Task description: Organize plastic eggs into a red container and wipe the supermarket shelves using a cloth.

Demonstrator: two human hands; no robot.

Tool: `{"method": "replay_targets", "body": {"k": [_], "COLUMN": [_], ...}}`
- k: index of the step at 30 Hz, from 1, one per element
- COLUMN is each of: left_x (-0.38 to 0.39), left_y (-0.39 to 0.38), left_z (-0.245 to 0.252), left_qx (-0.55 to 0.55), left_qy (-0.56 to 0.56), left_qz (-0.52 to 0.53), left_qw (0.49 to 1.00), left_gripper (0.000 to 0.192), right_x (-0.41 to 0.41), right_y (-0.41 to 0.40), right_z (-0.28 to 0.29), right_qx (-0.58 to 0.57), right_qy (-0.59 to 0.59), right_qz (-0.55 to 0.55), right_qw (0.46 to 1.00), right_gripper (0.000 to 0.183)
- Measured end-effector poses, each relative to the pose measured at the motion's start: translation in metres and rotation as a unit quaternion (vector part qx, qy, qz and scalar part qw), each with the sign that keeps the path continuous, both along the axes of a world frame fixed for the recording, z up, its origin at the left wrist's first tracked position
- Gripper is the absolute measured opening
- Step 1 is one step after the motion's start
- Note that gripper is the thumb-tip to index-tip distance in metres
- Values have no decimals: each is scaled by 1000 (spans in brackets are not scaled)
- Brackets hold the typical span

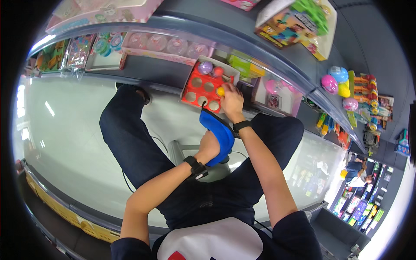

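Observation:
In front of me a display box with a red holed insert (199, 88) sits on the lower shelf. Several of its round holes hold nothing; a purple ball (205, 67) and a red ball (217, 71) stand at its far end. The fingers of my right hand (232, 101) are closed around a small yellow ball (221, 91) at the insert's right side. Below the box, my left hand (209, 145) grips a blue cloth (220, 136) with a black edge, which partly covers the fingers.
Boxed clear balls (177, 46) stand left on the shelf, and a box with pink balls (273, 87) stands right. The upper shelf's edge (247, 37) overhangs behind the red insert. My knees flank the box; a stool (177, 152) is beneath me. Farther off is a person (357, 175).

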State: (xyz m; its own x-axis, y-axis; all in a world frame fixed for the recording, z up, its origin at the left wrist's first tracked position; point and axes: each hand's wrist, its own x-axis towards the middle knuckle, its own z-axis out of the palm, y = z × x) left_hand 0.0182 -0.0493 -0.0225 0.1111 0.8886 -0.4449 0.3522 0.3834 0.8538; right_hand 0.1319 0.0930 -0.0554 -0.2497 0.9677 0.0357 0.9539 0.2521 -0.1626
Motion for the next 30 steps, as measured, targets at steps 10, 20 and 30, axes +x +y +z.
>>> {"method": "replay_targets", "body": {"k": [10, 20, 30], "left_x": [17, 23, -8], "left_y": [-3, -16, 29], "left_z": [-6, -51, 48], "left_qx": [9, 67, -84], "left_qy": [46, -61, -590], "left_qz": [-130, -192, -41], "left_qw": [990, 977, 802], "left_gripper": [35, 29, 43], "right_x": [54, 134, 36], "right_y": [-30, 15, -136], "right_z": [248, 258, 178], "right_qx": [458, 333, 113], "right_qy": [155, 74, 402], "right_qz": [-22, -247, -91], "right_qw": [875, 907, 904], "right_gripper": [25, 58, 66]}}
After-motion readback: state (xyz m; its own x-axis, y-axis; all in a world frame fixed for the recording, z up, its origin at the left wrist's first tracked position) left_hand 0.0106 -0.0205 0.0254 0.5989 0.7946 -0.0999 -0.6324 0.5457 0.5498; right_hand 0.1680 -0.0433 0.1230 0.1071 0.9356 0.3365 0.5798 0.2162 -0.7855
